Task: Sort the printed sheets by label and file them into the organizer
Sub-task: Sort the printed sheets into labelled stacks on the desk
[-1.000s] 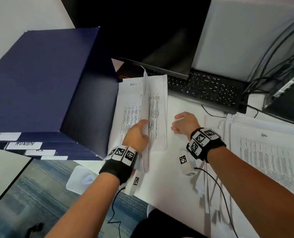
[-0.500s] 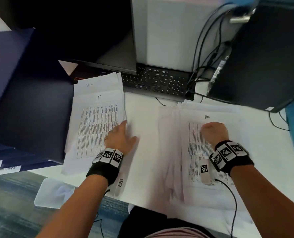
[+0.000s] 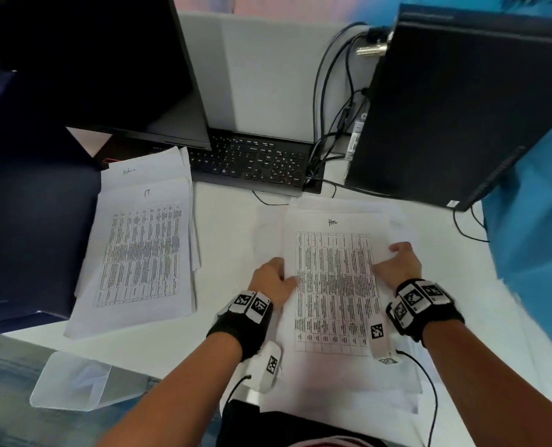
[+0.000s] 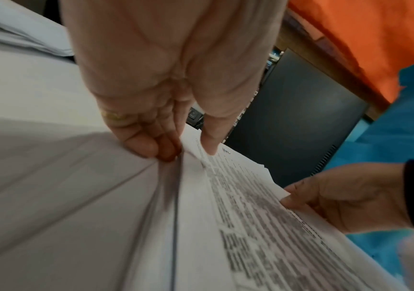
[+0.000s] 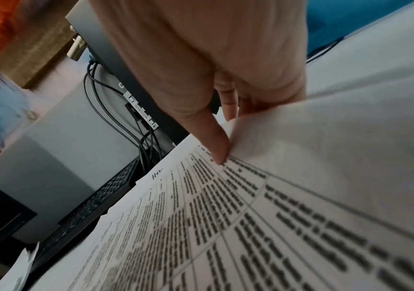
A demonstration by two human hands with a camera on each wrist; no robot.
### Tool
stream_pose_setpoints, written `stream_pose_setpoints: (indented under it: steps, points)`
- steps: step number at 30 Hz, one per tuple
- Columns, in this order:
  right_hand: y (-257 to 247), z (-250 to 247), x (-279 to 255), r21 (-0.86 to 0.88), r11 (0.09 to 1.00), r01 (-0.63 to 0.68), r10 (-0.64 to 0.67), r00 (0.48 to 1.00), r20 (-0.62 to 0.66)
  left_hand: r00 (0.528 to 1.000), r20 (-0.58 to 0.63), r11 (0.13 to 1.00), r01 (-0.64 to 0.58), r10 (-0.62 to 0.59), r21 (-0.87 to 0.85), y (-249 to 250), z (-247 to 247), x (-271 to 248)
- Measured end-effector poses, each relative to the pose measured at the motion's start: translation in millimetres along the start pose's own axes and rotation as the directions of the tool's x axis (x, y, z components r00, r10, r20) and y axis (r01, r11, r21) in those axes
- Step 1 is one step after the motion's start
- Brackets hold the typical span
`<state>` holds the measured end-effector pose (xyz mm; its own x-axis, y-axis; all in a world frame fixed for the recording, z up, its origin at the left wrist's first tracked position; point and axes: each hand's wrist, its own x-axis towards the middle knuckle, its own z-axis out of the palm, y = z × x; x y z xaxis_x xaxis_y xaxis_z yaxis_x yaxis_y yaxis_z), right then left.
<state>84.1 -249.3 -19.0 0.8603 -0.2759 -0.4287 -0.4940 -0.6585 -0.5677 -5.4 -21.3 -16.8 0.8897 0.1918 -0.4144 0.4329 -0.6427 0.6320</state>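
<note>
A stack of printed sheets with a handwritten "HR" label lies on the white desk in front of me. My left hand pinches its left edge, thumb on top and fingers beneath. My right hand grips the right edge, thumb pressed on the print and fingers curled under the lifted paper. To the left lies a second pile, topped by an "IT" sheet with an "Admin" sheet showing behind it. The dark blue organizer stands at the far left.
A black keyboard and a dark monitor sit behind the piles. A black computer tower with several cables stands at the back right. A clear plastic sleeve hangs off the desk's front left edge.
My left hand left the IT pile and moved right to the HR stack's left edge. My right hand shifted from the stack's top to its right edge. The head view swung right.
</note>
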Motion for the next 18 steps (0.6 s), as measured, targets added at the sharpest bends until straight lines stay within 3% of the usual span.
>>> stream_pose_setpoints:
  steps: [5, 7, 11, 18]
  points:
    - [8.7, -2.2, 6.9, 0.147, 0.989, -0.002, -0.011, 0.996, 0.089, 0.993, -0.098, 0.991, -0.075, 0.064, -0.108, -0.4, 5.9, -6.1]
    - [12.7, -4.2, 12.0, 0.21, 0.977, -0.047, 0.019, 0.99, 0.137, 0.98, -0.107, 0.975, -0.183, 0.17, -0.127, -3.1, 11.9, -11.0]
    - [20.3, -4.1, 24.7, 0.253, 0.966, -0.061, 0.004, 0.976, 0.219, 0.906, -0.03, 0.905, -0.423, 0.421, -0.056, -9.2, 29.7, -20.5]
    - [20.2, -9.5, 28.0, 0.147, 0.988, -0.046, 0.007, 0.968, 0.252, 0.944, -0.037, 0.929, -0.329, 0.327, -0.171, -3.8, 29.1, -21.9]
